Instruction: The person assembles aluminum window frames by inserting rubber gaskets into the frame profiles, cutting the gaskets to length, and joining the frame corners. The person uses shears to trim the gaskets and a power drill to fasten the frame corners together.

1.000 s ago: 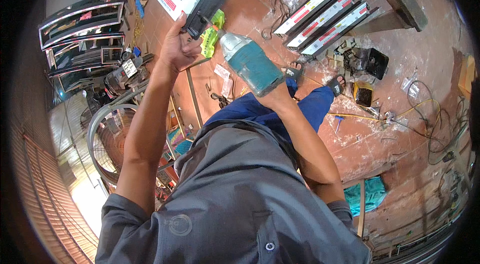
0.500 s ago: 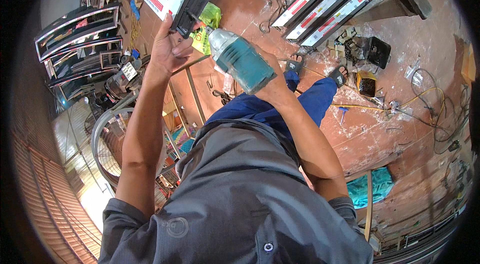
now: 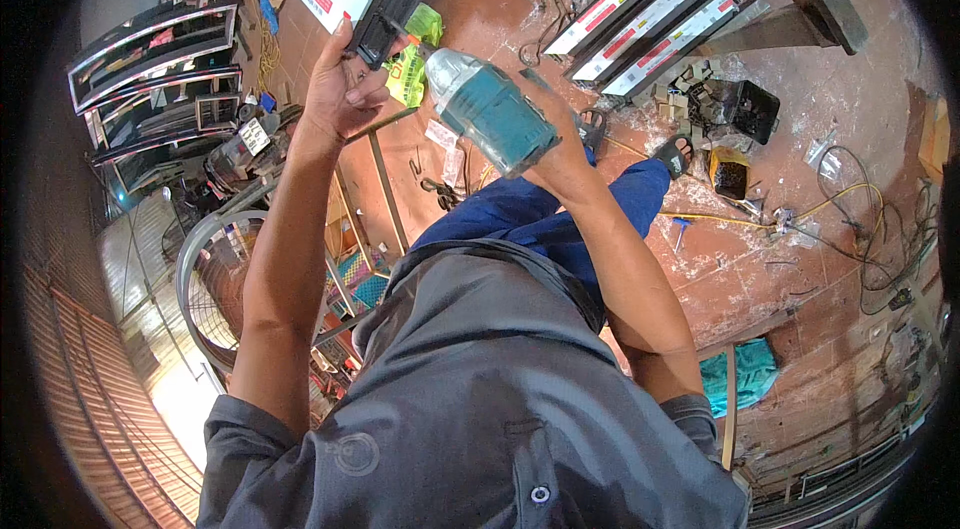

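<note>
My left hand (image 3: 346, 94) is at the near corner of a dark metal frame (image 3: 385, 4) with white and red protective film. One finger runs up along the frame's edge and the others curl under the corner; just what they pinch there is partly hidden. My right hand (image 3: 558, 144) is wrapped around a teal impact driver (image 3: 492, 119) with a silver nose. The tool's nose points up and left toward the frame's corner, with a gap between them. Its handle is mostly hidden under the body.
Three film-covered profiles (image 3: 640, 29) lie at the upper right, by a black open case (image 3: 752, 111) and a yellow container (image 3: 732, 172). Cables (image 3: 850, 191) cross the tiled floor. A round fan guard (image 3: 205, 279) and glazed frames (image 3: 150, 49) stand at left. A bright green-yellow bag (image 3: 408, 74) lies below the frame.
The impact driver has drawn back from the frame's corner, slightly to the right. My left hand stays at the corner, which has shifted a little.
</note>
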The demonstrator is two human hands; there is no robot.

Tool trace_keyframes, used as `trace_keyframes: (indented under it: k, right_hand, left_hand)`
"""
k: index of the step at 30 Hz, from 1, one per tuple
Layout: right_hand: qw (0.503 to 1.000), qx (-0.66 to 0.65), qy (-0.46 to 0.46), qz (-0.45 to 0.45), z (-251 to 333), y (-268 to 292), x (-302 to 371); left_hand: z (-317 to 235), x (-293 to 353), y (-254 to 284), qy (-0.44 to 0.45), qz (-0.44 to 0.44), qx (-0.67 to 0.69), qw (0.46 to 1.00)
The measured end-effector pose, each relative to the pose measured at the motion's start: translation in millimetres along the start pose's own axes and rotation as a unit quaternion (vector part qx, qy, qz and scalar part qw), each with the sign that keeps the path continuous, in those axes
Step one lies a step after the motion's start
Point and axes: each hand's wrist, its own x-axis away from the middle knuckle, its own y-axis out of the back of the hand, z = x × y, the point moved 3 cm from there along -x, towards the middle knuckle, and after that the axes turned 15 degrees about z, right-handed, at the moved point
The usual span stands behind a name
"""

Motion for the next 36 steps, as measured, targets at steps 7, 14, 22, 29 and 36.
trace_keyframes:
  k: [7,14,22,29,36]
  right_hand:
    - [0.975,0.217,0.041,-0.004,21.5,16.0,-8.3]
    - [0.947,0.303,0.083,0.059,43.9,31.6,-9.9]
    - [0.933,-0.328,-0.078,-0.124,51.5,50.5,70.3]
    - [0.816,0.328,-0.25,-0.405,40.2,-72.6,119.8]
    - [0.801,0.236,-0.143,-0.531,-44.5,-200.0,72.7]
  left_hand:
    - [-3.7,-4.9,-18.0,-0.016,-0.005,-0.024,1.0]
    - [-11.3,9.8,41.5,0.063,0.04,-0.049,0.996]
    - [-28.9,-15.4,62.2,0.098,0.158,-0.18,0.966]
    - [-26.6,-20.7,44.6,0.131,0.22,-0.256,0.932]
    - [-140.5,2.3,38.9,-0.331,0.328,-0.758,0.455]
